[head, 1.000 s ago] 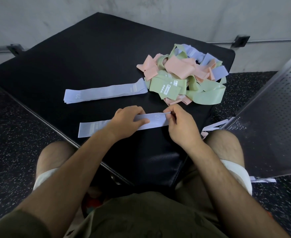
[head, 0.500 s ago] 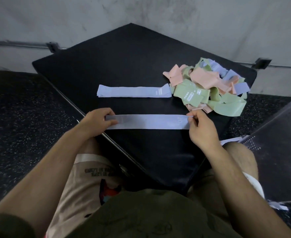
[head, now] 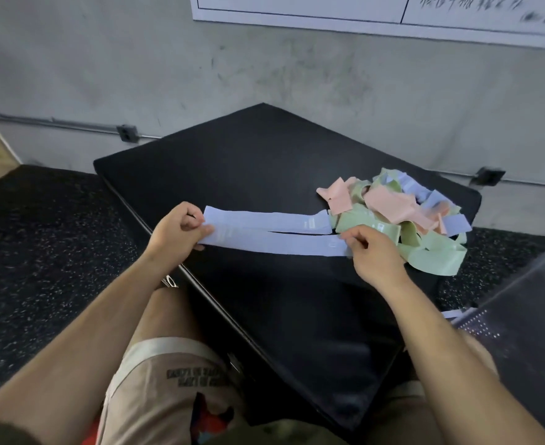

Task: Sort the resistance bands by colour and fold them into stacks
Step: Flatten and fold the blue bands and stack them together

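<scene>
We see left hand (head: 181, 228) pinching one end of flat lilac rubber band (head: 274, 244), right hand (head: 370, 255) pinching other end; matching lilac band (head: 264, 220) just beyond both hands.

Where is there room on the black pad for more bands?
The black pad is bare behind the far purple band, toward the wall, and in front of the held purple band. Crowded on the right, around the tangled pile.

Black pad (head: 264, 162); bands (head: 264, 220); pile (head: 393, 207)
</scene>
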